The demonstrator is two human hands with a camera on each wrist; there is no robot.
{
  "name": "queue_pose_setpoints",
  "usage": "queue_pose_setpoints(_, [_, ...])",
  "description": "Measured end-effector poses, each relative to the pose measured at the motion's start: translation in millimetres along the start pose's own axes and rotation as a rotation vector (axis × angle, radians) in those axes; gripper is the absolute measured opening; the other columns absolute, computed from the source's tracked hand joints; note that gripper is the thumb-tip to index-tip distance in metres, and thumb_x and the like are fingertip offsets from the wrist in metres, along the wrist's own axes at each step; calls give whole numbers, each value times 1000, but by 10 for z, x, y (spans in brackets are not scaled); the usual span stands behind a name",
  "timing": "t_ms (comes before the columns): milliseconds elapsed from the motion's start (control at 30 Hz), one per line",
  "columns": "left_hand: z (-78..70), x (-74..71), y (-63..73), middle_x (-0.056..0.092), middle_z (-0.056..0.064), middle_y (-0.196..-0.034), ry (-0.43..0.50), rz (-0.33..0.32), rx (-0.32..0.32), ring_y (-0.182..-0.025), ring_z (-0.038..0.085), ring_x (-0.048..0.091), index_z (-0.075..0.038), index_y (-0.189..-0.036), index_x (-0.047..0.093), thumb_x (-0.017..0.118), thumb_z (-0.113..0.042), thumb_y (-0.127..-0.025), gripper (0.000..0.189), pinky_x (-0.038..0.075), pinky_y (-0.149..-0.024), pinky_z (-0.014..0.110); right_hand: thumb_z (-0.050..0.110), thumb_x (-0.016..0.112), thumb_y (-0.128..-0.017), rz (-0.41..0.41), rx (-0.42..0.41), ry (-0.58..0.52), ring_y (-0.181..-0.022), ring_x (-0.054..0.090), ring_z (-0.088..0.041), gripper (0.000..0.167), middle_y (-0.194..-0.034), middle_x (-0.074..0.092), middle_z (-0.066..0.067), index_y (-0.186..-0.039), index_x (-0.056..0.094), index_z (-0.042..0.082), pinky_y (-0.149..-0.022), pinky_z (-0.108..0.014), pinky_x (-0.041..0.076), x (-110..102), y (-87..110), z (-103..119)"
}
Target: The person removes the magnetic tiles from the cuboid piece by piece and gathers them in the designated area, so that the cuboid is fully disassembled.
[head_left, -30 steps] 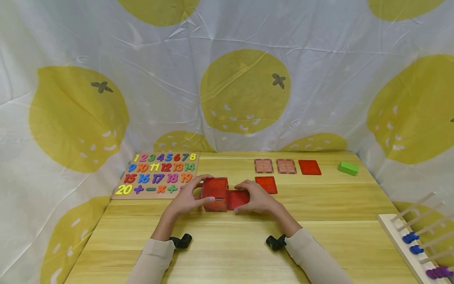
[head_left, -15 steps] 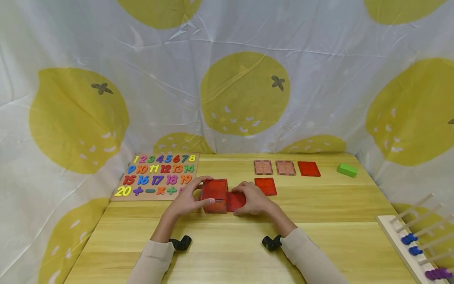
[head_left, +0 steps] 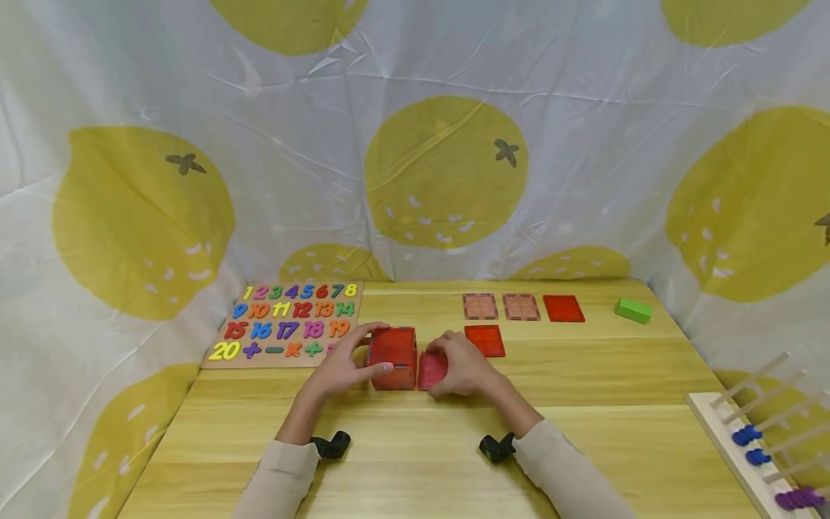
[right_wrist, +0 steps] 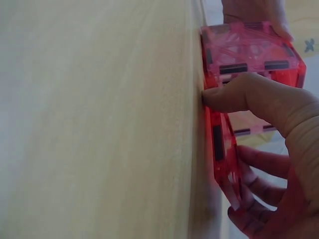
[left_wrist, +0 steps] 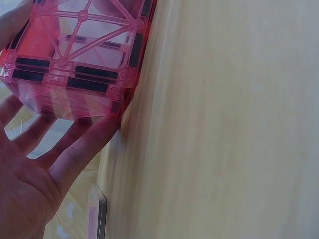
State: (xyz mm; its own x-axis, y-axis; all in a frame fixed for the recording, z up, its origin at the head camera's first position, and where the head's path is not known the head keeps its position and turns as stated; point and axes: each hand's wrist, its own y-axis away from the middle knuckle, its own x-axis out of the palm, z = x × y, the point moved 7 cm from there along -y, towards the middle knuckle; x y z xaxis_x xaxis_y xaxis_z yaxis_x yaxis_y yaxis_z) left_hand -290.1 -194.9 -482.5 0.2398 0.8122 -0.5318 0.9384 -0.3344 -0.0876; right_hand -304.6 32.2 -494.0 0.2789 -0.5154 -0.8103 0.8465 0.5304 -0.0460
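Note:
A see-through red cube of magnetic tiles [head_left: 393, 347] stands on the table. My left hand [head_left: 345, 366] holds it from the left, thumb on the near side and fingers round behind; in the left wrist view fingertips support the cube's wall [left_wrist: 75, 99]. Right beside the cube, my right hand [head_left: 463, 366] grips a single red magnetic tile [head_left: 432, 370] by its edges. The right wrist view shows this tile [right_wrist: 227, 154] slightly tilted along the tabletop, thumb at its near edge close to the cube [right_wrist: 244, 50], the other fingers at its opposite side.
Behind the right hand lies a red tile [head_left: 485, 341]. Further back are two pale pink tiles [head_left: 480, 306], another red tile [head_left: 563, 308] and a green block [head_left: 633, 310]. A number board [head_left: 292, 321] is at back left, a peg rack [head_left: 733, 447] at the right edge.
My right hand has shifted left over the red tile, so less of it shows beside the cube, and its face looks tilted now. The left hand stays on the cube.

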Motion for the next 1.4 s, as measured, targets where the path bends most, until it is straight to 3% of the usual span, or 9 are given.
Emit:
queue_pose_setpoints(233, [22, 13, -6, 47, 1, -155, -8, 7, -25, -138, 39, 50, -41, -146, 48, 84, -43, -85, 71, 54, -104, 54, 30, 94, -64, -21, -10, -14, -109, 50, -16, 74, -123, 60, 1, -131, 66, 17, -79, -30, 56, -130, 96, -61])
queue_pose_setpoints(533, [18, -7, -16, 47, 2, -155, -6, 4, -36, -138, 40, 49, -40, -146, 48, 84, -44, -85, 71, 53, -104, 56, 28, 93, -68, -69, 15, -29, -117, 50, -24, 76, -136, 55, -4, -137, 63, 18, -85, -38, 56, -412, 246, -268])
queue_pose_setpoints(1033, [44, -8, -10, 48, 2, -154, 5, -1, -42, -138, 41, 49, -42, -145, 49, 84, -43, -85, 71, 52, -105, 57, 21, 89, -72, -184, 54, -96, -118, 55, -37, 72, -141, 55, -14, -139, 62, 17, -81, -46, 62, -908, 549, -786])
queue_pose_setpoints(1400, [41, 1, -28, 48, 2, -155, -13, -14, -35, -137, 42, 50, -41, -145, 49, 84, -42, -85, 70, 52, -105, 58, 19, 87, -73, -179, 102, -47, -121, 52, -39, 71, -144, 53, -16, -139, 62, 13, -80, -43, 59, -1035, 673, -1184])
